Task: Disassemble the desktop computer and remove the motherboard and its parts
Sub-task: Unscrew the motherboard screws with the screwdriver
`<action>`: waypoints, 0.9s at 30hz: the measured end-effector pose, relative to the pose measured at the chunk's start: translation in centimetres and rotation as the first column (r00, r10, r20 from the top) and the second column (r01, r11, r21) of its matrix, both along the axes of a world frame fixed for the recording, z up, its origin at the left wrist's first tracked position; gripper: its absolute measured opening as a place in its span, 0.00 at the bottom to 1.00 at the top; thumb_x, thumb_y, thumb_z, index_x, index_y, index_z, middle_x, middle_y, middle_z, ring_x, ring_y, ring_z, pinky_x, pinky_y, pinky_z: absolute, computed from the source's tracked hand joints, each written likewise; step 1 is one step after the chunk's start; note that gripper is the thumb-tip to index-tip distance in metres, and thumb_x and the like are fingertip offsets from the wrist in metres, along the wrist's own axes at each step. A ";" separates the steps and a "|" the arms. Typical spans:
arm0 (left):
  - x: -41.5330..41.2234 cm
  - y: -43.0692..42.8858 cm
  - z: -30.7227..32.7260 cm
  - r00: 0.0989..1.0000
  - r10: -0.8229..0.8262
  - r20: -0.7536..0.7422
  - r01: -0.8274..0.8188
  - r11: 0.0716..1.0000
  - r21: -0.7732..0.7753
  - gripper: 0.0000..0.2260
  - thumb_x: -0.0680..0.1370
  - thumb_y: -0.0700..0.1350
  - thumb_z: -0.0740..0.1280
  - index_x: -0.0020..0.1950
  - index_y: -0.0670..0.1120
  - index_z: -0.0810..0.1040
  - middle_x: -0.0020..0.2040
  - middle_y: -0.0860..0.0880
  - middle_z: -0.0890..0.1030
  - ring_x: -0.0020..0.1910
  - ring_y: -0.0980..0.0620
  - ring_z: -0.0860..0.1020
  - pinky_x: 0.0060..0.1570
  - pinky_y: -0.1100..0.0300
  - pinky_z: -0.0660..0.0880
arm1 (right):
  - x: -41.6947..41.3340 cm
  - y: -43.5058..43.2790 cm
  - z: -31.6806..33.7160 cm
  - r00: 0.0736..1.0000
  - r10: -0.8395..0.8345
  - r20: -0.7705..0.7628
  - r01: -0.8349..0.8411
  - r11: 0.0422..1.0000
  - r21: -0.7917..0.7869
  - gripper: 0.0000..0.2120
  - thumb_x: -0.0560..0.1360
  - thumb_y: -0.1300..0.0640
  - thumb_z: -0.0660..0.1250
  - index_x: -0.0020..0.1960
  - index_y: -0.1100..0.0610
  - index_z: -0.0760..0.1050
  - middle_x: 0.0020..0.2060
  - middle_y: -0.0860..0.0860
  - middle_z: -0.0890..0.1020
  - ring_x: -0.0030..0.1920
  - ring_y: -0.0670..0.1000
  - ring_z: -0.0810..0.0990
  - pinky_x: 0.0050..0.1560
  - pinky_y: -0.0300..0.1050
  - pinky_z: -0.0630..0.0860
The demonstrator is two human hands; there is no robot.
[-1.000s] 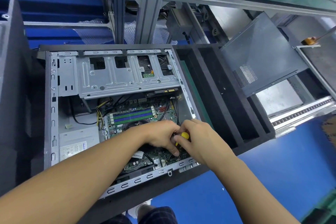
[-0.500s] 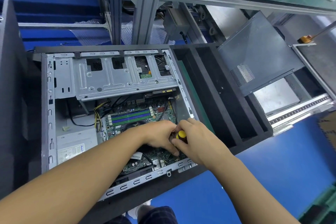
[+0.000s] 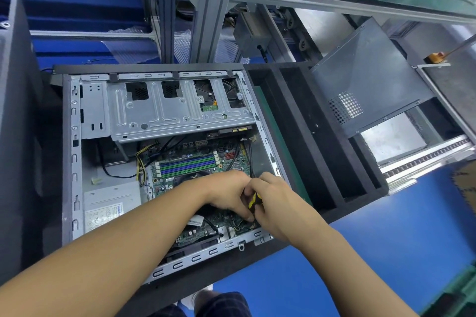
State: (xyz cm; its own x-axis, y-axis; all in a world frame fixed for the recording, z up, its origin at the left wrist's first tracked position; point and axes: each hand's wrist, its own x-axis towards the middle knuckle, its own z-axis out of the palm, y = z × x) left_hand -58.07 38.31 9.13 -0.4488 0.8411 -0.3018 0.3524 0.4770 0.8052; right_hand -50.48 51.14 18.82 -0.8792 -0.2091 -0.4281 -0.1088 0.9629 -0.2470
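Note:
An open desktop computer case (image 3: 73, 162) lies on its side in front of me. Inside it sits the green motherboard (image 3: 195, 159) with blue and green memory slots. A silver drive cage (image 3: 164, 116) spans the upper part of the case. A grey power supply (image 3: 110, 206) sits at the left. Both hands meet over the lower right of the board. My right hand (image 3: 280, 203) grips a yellow-and-black screwdriver (image 3: 253, 202), its tip pointing down at the board. My left hand (image 3: 226, 193) has its fingers curled around the screwdriver's shaft. The tip is hidden.
A black foam tray (image 3: 316, 152) with long slots lies right of the case. The removed grey side panel (image 3: 365, 80) leans beyond it. Metal conveyor rails (image 3: 425, 157) run at the right. A dark panel (image 3: 15, 136) stands at the left.
The screwdriver handle has dropped lower between my hands and less yellow shows. Both hands stay at the same spot on the board; the view has shifted slightly.

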 end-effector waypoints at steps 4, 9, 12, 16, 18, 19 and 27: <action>0.1 0.0 -0.1 0.999 0.005 -0.038 -0.005 1.000 -0.010 0.18 0.66 0.56 0.79 0.46 0.47 0.79 0.39 0.51 0.81 0.37 0.54 0.77 0.39 0.52 0.76 | 0.0 -0.4 -0.1 0.996 -0.079 -0.037 0.081 0.995 0.055 0.10 0.81 0.48 0.63 0.59 0.52 0.71 0.52 0.49 0.73 0.46 0.50 0.69 0.43 0.44 0.69; 0.0 -0.4 -0.2 0.993 -0.054 -0.103 0.052 0.998 -0.025 0.15 0.67 0.53 0.79 0.43 0.54 0.75 0.41 0.55 0.81 0.37 0.61 0.76 0.41 0.60 0.76 | -0.1 -0.2 0.0 0.998 -0.069 -0.015 0.070 0.995 0.075 0.08 0.82 0.55 0.59 0.59 0.54 0.72 0.54 0.51 0.74 0.48 0.53 0.75 0.45 0.47 0.74; 0.0 -0.7 -0.4 0.987 -0.066 -0.147 0.059 0.997 -0.051 0.11 0.69 0.41 0.73 0.43 0.55 0.74 0.38 0.58 0.79 0.37 0.66 0.75 0.36 0.71 0.70 | 0.0 0.3 0.6 0.997 -0.075 -0.034 0.078 0.995 0.069 0.07 0.83 0.55 0.58 0.57 0.54 0.72 0.51 0.50 0.73 0.48 0.53 0.75 0.47 0.50 0.75; -0.3 -0.8 -0.4 0.979 -0.072 -0.192 0.058 0.995 -0.079 0.14 0.71 0.36 0.66 0.43 0.57 0.72 0.38 0.61 0.75 0.37 0.67 0.74 0.35 0.71 0.66 | -0.2 0.5 1.8 0.996 -0.069 -0.064 0.073 0.996 0.055 0.07 0.83 0.56 0.57 0.56 0.55 0.73 0.50 0.50 0.73 0.46 0.53 0.75 0.47 0.51 0.75; -0.2 -0.9 -0.4 0.970 -0.102 -0.221 0.078 0.990 -0.115 0.15 0.72 0.36 0.66 0.46 0.57 0.72 0.41 0.61 0.74 0.41 0.59 0.75 0.39 0.61 0.72 | -0.4 0.5 2.4 0.994 -0.074 -0.085 0.077 0.997 0.028 0.07 0.83 0.56 0.57 0.56 0.55 0.73 0.50 0.50 0.73 0.46 0.53 0.74 0.47 0.50 0.74; -0.1 -1.0 -0.4 0.962 -0.127 -0.241 0.094 0.985 -0.144 0.14 0.72 0.37 0.66 0.47 0.57 0.73 0.42 0.60 0.74 0.43 0.56 0.76 0.40 0.58 0.73 | -0.5 0.5 2.7 0.992 -0.078 -0.096 0.080 0.997 0.017 0.07 0.83 0.56 0.57 0.55 0.55 0.73 0.50 0.50 0.73 0.45 0.52 0.73 0.47 0.50 0.74; 1.4 0.0 -0.9 0.838 -0.355 -0.415 0.205 0.909 -0.364 0.08 0.76 0.46 0.71 0.54 0.51 0.80 0.50 0.49 0.81 0.49 0.46 0.79 0.46 0.52 0.78 | 0.0 1.1 3.1 0.986 -0.109 -0.123 0.109 0.994 -0.006 0.07 0.83 0.57 0.57 0.55 0.54 0.74 0.48 0.48 0.72 0.44 0.50 0.71 0.43 0.45 0.70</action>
